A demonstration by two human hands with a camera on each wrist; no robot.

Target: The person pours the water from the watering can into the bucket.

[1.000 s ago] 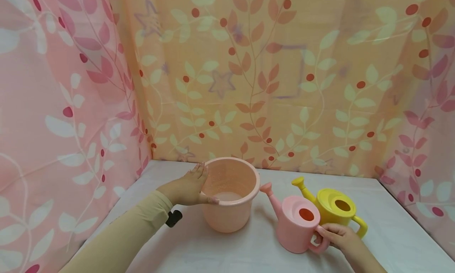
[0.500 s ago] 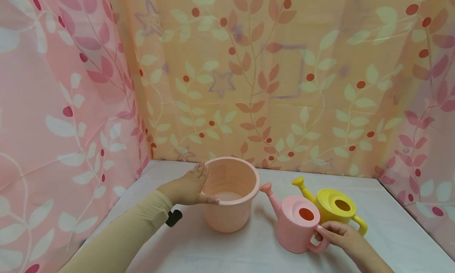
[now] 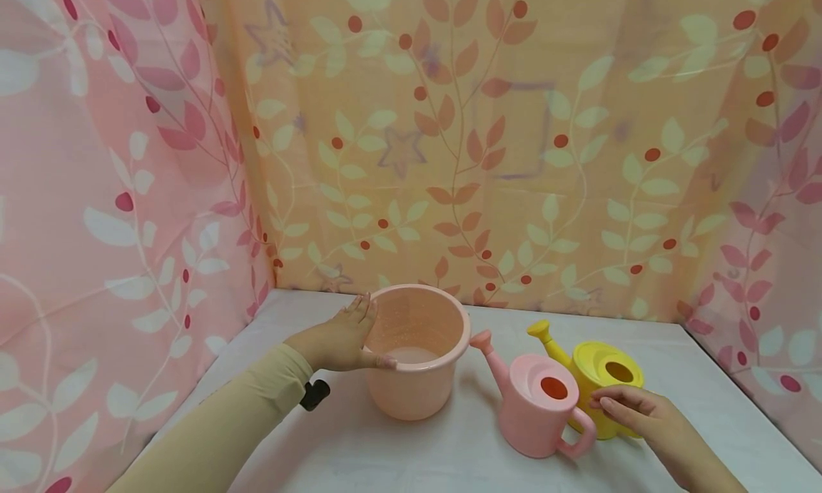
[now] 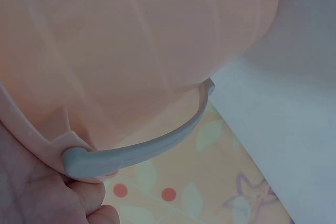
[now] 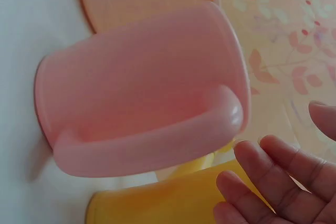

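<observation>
Your left hand [image 3: 338, 339] touches the bucket [image 3: 411, 393], thumb and fingers spread. Your right hand [image 3: 645, 412] hovers near the pink can [image 3: 531, 418], thumb and fingers apart.

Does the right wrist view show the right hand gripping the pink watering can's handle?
No, the right hand has its fingers extended, none wrapped round the handle of the pink watering can.

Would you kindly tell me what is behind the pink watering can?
In the head view, a yellow watering can stands behind it, spout and top showing. The pink watering can and the right hand cover parts of its body, so those cannot be seen.
</observation>
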